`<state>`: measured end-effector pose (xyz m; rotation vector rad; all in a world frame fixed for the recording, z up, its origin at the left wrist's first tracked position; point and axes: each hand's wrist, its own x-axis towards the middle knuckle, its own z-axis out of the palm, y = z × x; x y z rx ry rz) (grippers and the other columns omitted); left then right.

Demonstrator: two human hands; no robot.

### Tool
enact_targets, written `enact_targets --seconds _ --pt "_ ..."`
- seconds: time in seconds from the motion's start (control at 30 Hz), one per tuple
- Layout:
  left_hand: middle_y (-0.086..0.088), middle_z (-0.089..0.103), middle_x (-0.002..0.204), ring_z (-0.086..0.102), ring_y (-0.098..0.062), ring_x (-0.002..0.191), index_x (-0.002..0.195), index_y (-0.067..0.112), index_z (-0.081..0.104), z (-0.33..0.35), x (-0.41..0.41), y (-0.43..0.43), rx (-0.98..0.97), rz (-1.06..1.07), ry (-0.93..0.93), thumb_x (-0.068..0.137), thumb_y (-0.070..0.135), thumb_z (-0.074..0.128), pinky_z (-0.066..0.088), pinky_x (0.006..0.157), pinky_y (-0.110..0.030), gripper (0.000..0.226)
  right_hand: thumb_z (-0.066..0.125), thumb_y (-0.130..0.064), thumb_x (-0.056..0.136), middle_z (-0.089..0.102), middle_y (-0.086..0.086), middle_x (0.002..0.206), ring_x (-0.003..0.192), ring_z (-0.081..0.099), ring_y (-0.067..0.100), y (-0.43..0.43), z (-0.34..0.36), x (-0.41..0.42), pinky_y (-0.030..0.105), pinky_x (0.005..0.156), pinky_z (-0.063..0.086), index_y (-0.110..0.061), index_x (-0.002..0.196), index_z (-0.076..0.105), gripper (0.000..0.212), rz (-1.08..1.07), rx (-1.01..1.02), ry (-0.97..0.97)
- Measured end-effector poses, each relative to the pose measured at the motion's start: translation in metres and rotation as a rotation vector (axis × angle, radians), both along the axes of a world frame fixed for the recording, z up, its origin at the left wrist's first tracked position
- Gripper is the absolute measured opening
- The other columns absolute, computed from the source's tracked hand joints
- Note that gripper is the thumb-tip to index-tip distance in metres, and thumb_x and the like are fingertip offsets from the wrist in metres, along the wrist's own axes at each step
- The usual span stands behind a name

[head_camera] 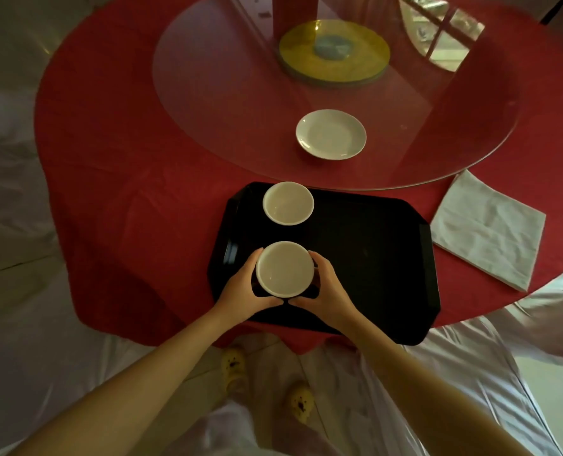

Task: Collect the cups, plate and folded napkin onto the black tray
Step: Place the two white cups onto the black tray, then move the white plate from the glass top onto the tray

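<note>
A black tray [372, 251] lies on the red tablecloth at the table's near edge. One white cup [288, 203] stands on the tray's far left corner. A second white cup [285, 268] is at the tray's near left, held between both hands: my left hand [245, 287] curls round its left side and my right hand [326, 287] round its right side. A white plate [331, 134] sits on the glass turntable beyond the tray. A folded white napkin [487, 230] lies on the cloth to the right of the tray.
The round table [115, 143] has a red cloth and a glass turntable [438, 133] on a yellow hub [334, 51]. White-draped chairs surround the table on both sides. My feet in yellow slippers show below the table edge.
</note>
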<state>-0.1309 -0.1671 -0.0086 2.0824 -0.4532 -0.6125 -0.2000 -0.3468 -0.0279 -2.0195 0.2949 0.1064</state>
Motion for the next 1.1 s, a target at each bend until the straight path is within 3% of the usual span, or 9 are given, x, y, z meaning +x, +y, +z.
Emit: enact_targets --seconds 0.13,0.4,0.57,0.73,0.87,1.1 --pt "-0.001 0.037 0.146 0.034 -0.015 0.135 0.144 0.019 0.019 -0.002 0.001 -0.001 -0.018 0.004 0.005 0.063 0.023 0.084 0.033 0.112 -0.042 0.104 0.083 -0.024 0.064 0.028 0.002 0.144 0.13 0.037 0.016 0.0 0.0 0.001 0.04 0.108 0.04 -0.023 0.139 0.023 0.096 0.013 -0.001 0.009" --pt "-0.003 0.026 0.151 0.026 -0.016 0.14 0.147 0.017 0.009 -0.002 0.0 -0.001 -0.011 -0.025 0.019 0.067 0.019 0.082 0.027 0.115 -0.041 0.108 0.082 -0.022 0.066 0.025 0.003 0.145 0.129 0.034 0.012 0.002 0.002 0.0 0.035 0.108 0.038 -0.02 0.141 0.021 0.097 0.026 0.004 0.006" --pt "0.001 0.01 0.156 0.013 -0.011 0.141 0.147 0.021 -0.003 -0.002 0.0 0.001 0.02 -0.04 0.041 0.073 0.032 0.076 0.019 0.112 -0.029 0.109 0.08 -0.022 0.068 0.023 0.004 0.147 0.133 0.03 0.015 0.001 0.002 -0.001 0.038 0.11 0.035 -0.02 0.143 0.016 0.099 0.041 -0.002 0.022" --pt "-0.001 0.019 0.155 0.021 -0.013 0.142 0.147 0.024 0.013 0.013 0.01 -0.004 -0.073 0.082 0.045 0.086 0.034 0.06 0.026 0.116 -0.038 0.077 0.079 -0.019 0.07 0.016 0.005 0.151 0.135 0.029 0.017 -0.007 0.004 0.002 0.039 0.111 0.035 -0.023 0.145 0.008 0.104 0.072 0.001 0.084" --pt "-0.002 0.035 0.148 0.035 -0.013 0.135 0.141 0.021 0.03 0.031 0.019 -0.014 -0.121 0.141 -0.066 0.09 0.031 0.056 0.034 0.11 -0.032 0.058 0.075 -0.013 0.073 0.012 0.003 0.152 0.137 0.027 0.02 -0.023 0.011 0.006 0.038 0.111 0.035 -0.028 0.145 0.007 0.101 0.128 -0.002 0.125" --pt "-0.008 0.05 0.134 0.047 -0.018 0.124 0.131 0.011 0.045 0.055 0.045 -0.055 0.041 0.148 -0.254 0.088 0.02 0.058 0.044 0.1 -0.034 0.046 0.073 -0.02 0.076 0.018 0.006 0.153 0.137 0.029 0.024 -0.059 0.037 0.021 0.042 0.11 0.037 -0.025 0.144 0.016 0.089 0.091 -0.142 0.168"
